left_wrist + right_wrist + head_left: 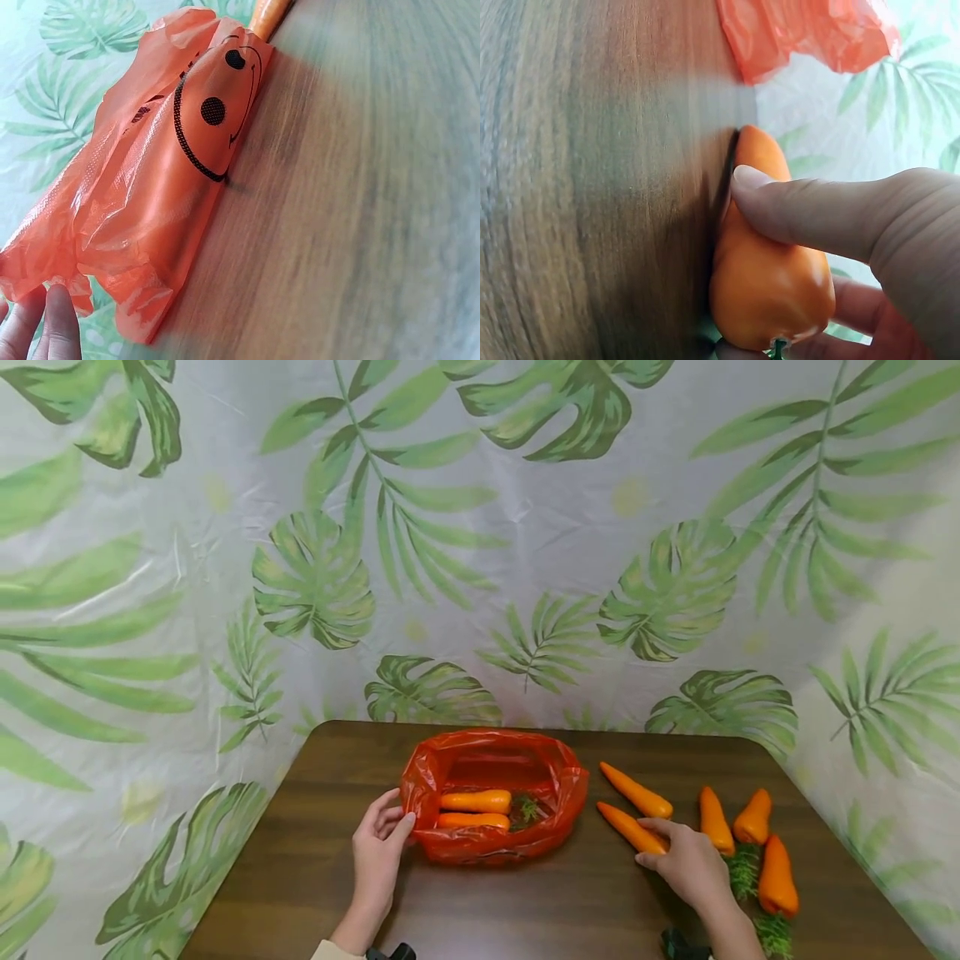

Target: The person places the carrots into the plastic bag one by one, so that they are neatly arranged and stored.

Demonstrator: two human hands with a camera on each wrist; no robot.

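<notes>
A red plastic bag (495, 852) stands with its mouth spread wide on the table. Inside it lie two orange carrots (476, 802) and some green leafy tops (528, 810). My left hand (378, 847) pinches the bag's left rim between thumb and fingers; a printed smiling face shows on the bag (157, 217) in the left wrist view. To the bag's right, my right hand (690, 864) grips a carrot (769, 277) near its thick end, thumb on one side and fingers on the other. Its tip points toward the bag. Just behind it another carrot (637, 791) lies on the table.
Three more carrots, one at the back (753, 817), one on the left (716, 822) and one in front (777, 877), lie at the right with green tops (744, 870). The dark wooden table (300, 877) ends at a leaf-patterned curtain (525, 568).
</notes>
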